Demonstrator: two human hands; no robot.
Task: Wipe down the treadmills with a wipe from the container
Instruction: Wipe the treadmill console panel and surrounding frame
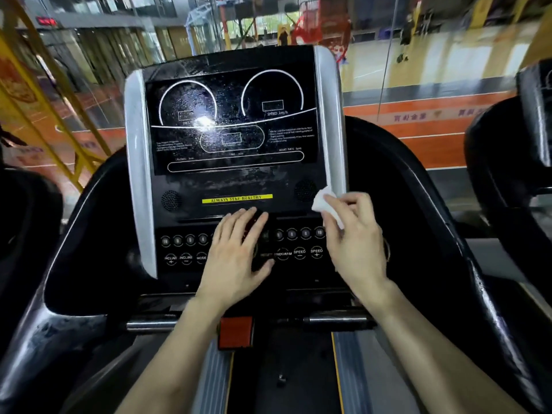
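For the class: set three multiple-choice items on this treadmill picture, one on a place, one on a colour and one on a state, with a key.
1. Where is the wipe?
A. on the belt
B. at the lower right edge of the console
C. at the screen's top left

2. What colour is the slogan strip?
A. yellow
B. red
C. blue

3. How is the left hand?
A. clenched in a fist
B. gripping the wipe
C. flat on the button panel

Key: 1 B, the right hand holds it there; 2 A, it shows bright yellow; 3 C, its fingers lie straight over the buttons.
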